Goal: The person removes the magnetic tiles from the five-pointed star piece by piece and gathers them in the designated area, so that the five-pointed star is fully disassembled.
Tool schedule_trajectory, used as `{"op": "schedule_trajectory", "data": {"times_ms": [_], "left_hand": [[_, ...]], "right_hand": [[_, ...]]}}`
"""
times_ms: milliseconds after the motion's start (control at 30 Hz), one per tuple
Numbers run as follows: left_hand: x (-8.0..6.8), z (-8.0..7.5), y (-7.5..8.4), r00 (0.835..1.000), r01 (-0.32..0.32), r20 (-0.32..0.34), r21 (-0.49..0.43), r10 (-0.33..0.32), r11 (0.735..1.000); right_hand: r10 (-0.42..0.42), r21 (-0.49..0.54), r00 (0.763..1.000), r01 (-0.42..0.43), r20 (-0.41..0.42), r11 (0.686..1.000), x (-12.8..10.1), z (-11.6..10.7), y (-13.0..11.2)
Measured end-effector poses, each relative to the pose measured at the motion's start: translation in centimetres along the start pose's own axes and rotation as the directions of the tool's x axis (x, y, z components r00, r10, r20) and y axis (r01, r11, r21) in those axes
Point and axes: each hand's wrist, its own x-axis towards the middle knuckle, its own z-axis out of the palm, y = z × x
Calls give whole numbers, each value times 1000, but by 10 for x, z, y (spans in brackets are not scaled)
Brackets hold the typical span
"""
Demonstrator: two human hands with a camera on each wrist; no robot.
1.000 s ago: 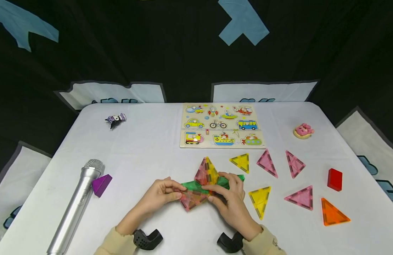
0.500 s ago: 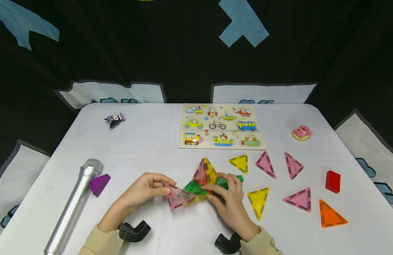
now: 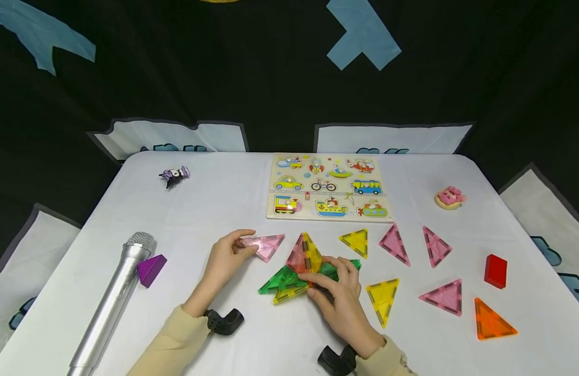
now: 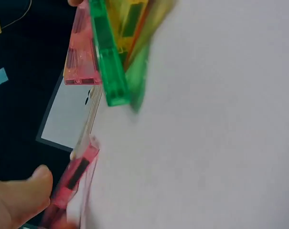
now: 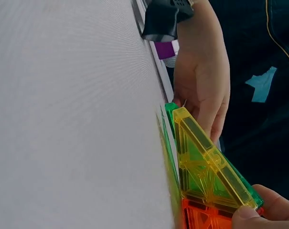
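My left hand (image 3: 225,259) pinches a pink triangular magnetic tile (image 3: 268,245) between thumb and fingers, apart from and left of the tile structure. In the left wrist view the thumb (image 4: 26,196) lies by that pink tile (image 4: 77,174). My right hand (image 3: 335,295) grips the right side of a structure of joined magnetic tiles (image 3: 283,280), with green, yellow, pink and orange parts. Its pink and yellow tip points away from me. In the right wrist view, a thumb and finger pinch the structure near a yellow triangle (image 5: 208,164) and an orange tile (image 5: 206,215).
Loose yellow (image 3: 382,297), pink (image 3: 445,296) and orange (image 3: 492,319) triangles lie to the right, near a red block (image 3: 495,271). Behind stands a wooden vehicle puzzle board (image 3: 329,188). A silver microphone (image 3: 115,303) and purple prism (image 3: 151,270) lie left; small figures sit farther back.
My left hand has pulled the pink tile off the structure's near left side, then carried it up and away to the back left. The right hand keeps its grip in nearly the same place.
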Motion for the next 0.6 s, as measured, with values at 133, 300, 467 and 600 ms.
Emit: {"op": "schedule_trajectory", "data": {"times_ms": [133, 300, 467, 600], "left_hand": [[-9, -6, 6, 997, -70, -16, 138, 73, 988], [-32, -9, 20, 971, -87, 231, 136, 54, 987], [-47, 4, 28, 935, -109, 348, 100, 68, 989], [-49, 6, 22, 934, -75, 350, 17, 64, 997]], "right_hand": [[1, -1, 1000, -1, -4, 1000, 0, 0, -1], [11, 0, 1000, -11, -5, 1000, 0, -1, 0], [2, -4, 1000, -2, -14, 1000, 1, -2, -1], [-5, -7, 1000, 5, -17, 1000, 0, -1, 0]]}}
